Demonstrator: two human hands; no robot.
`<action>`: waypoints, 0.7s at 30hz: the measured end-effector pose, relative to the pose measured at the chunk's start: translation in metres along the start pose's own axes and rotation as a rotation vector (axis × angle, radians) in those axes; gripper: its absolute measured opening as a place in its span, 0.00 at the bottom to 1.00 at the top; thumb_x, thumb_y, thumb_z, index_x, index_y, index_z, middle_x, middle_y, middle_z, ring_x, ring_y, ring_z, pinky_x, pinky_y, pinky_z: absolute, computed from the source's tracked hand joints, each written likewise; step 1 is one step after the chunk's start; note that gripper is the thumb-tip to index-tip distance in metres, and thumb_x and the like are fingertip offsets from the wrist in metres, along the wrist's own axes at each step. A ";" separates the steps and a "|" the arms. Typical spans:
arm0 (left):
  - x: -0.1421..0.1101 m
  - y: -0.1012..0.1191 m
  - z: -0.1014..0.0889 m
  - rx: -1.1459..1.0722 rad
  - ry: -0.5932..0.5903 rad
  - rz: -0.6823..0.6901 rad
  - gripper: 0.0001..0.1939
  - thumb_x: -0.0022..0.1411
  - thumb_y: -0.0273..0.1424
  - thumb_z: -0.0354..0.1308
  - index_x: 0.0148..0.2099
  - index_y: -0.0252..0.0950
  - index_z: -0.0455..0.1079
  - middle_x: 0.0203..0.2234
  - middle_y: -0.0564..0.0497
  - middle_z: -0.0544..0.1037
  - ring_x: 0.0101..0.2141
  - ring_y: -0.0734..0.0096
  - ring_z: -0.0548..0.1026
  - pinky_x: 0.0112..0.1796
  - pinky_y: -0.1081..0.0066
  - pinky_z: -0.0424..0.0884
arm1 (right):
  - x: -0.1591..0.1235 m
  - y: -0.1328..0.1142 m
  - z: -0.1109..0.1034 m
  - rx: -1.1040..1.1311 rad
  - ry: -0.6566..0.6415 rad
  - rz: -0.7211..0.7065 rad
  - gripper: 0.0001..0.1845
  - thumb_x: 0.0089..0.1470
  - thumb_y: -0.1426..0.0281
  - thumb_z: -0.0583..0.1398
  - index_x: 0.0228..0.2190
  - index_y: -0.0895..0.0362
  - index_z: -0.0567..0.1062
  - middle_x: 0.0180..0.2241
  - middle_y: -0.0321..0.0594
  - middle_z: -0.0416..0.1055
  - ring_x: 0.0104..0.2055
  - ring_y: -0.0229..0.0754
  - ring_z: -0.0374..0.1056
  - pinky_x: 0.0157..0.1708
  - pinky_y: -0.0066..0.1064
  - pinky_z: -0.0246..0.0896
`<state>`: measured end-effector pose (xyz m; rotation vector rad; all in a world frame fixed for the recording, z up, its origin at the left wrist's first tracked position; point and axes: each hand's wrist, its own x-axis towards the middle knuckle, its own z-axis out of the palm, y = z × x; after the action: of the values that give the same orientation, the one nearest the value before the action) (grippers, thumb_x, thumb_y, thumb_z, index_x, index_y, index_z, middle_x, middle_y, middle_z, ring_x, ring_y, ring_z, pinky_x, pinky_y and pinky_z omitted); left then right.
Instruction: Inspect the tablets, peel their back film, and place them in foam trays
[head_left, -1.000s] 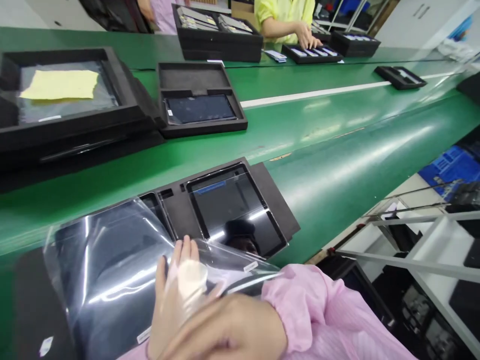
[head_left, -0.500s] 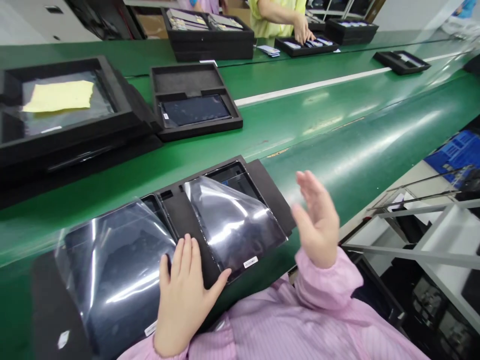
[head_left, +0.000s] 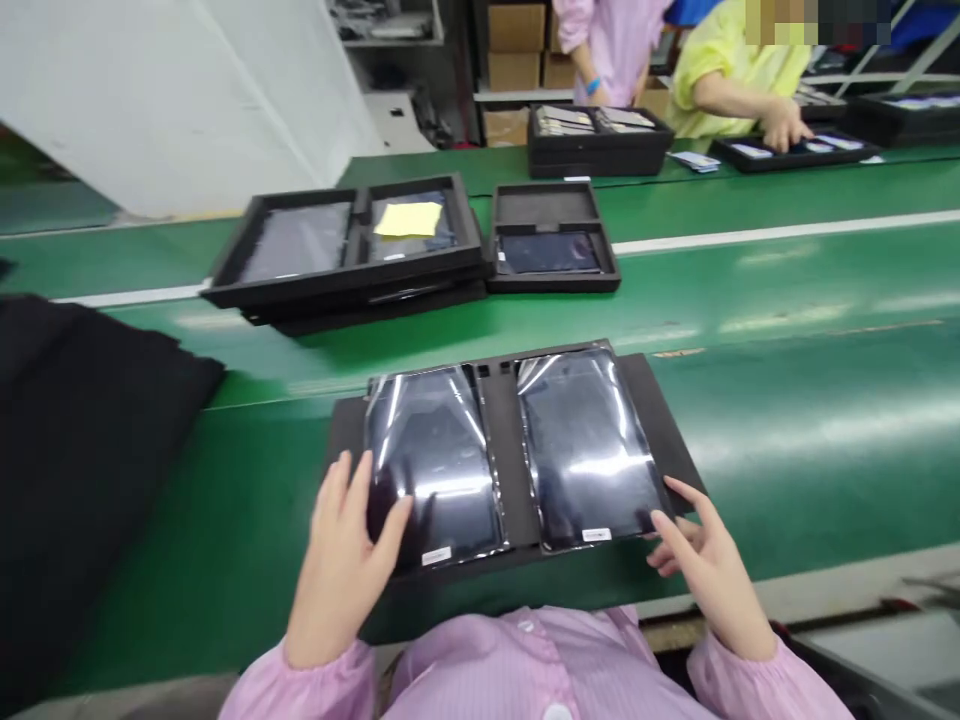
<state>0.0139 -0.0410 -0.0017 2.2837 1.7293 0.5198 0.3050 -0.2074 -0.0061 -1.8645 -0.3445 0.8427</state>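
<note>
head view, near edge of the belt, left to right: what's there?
black cloth → left hand → left bagged screen → right bagged screen → right hand, all on or at the black foam tray.

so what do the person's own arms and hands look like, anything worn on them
Both arms are in long pale pink sleeves with fine vertical stripes, gathered at the cuffs just above the wrists. The left hand and right hand are bare: no gloves, rings, watch or finger cots show on the fingers. The same striped pink fabric covers the chest, with a button at the lower edge.
</note>
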 end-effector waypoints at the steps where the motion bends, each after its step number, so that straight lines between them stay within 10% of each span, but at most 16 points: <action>1: -0.003 -0.011 -0.011 0.047 0.019 -0.077 0.35 0.64 0.50 0.45 0.62 0.29 0.63 0.60 0.30 0.66 0.60 0.41 0.65 0.55 0.47 0.66 | 0.002 0.000 0.000 0.023 -0.006 0.004 0.45 0.38 0.44 0.69 0.51 0.58 0.66 0.15 0.30 0.68 0.17 0.42 0.67 0.17 0.29 0.62; 9: -0.050 -0.032 -0.032 -0.156 -0.227 -0.577 0.33 0.61 0.54 0.44 0.58 0.36 0.62 0.20 0.53 0.78 0.23 0.58 0.78 0.30 0.62 0.71 | -0.001 -0.021 0.017 0.166 -0.234 0.031 0.32 0.45 0.44 0.66 0.17 0.54 0.59 0.08 0.27 0.54 0.11 0.29 0.49 0.12 0.22 0.46; 15: -0.066 -0.018 0.004 -0.819 -0.196 -0.705 0.58 0.54 0.54 0.55 0.71 0.31 0.25 0.26 0.54 0.79 0.27 0.63 0.80 0.28 0.65 0.75 | -0.019 -0.032 0.045 0.129 -0.369 -0.007 0.31 0.46 0.41 0.64 0.20 0.54 0.62 0.09 0.29 0.57 0.11 0.31 0.51 0.12 0.22 0.48; 21: -0.063 -0.007 0.016 -1.086 -0.065 -0.743 0.62 0.50 0.51 0.62 0.72 0.29 0.29 0.20 0.56 0.77 0.26 0.64 0.79 0.29 0.66 0.76 | -0.021 -0.030 0.076 0.016 -0.517 -0.002 0.30 0.47 0.40 0.62 0.24 0.55 0.64 0.08 0.27 0.57 0.10 0.30 0.50 0.12 0.20 0.41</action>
<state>-0.0011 -0.0988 -0.0278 0.8466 1.5129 0.8828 0.2419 -0.1536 0.0106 -1.6098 -0.6548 1.3200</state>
